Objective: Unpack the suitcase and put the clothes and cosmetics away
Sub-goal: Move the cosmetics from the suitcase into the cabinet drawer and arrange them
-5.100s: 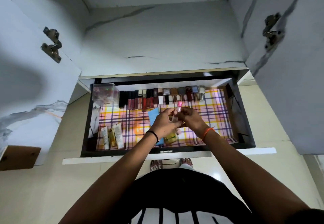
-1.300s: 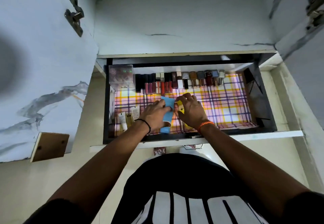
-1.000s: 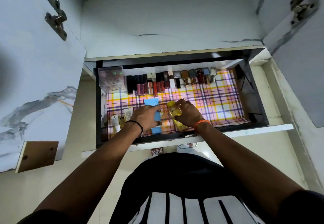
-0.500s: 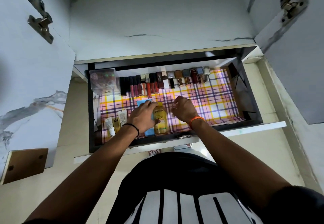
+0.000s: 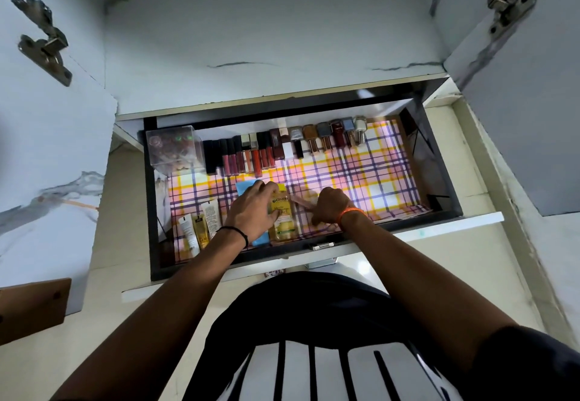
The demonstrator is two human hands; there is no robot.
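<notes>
An open black drawer (image 5: 439, 162) with a plaid liner (image 5: 376, 174) holds the cosmetics. A yellow bottle (image 5: 283, 220) lies flat near the front, beside a blue box (image 5: 242, 188). My left hand (image 5: 252, 210) rests over the blue box, its fingers laid on the top left of the yellow bottle. My right hand (image 5: 329, 209) is curled just right of the bottle and grips a thin pink tube (image 5: 300, 205) that points left. A row of lip glosses and lipsticks (image 5: 251, 156) and nail polish bottles (image 5: 332, 137) lines the back wall.
A clear plastic box (image 5: 174, 149) stands in the back left corner of the drawer. Three small tubes (image 5: 201, 225) lie at the front left. Open cabinet doors with metal hinges (image 5: 44, 46) flank the drawer on both sides.
The yellow bottle was laid flat beside the blue box, and my left hand settled over both. My right hand came back from the liner to the bottle's right side, holding the pink tube.
</notes>
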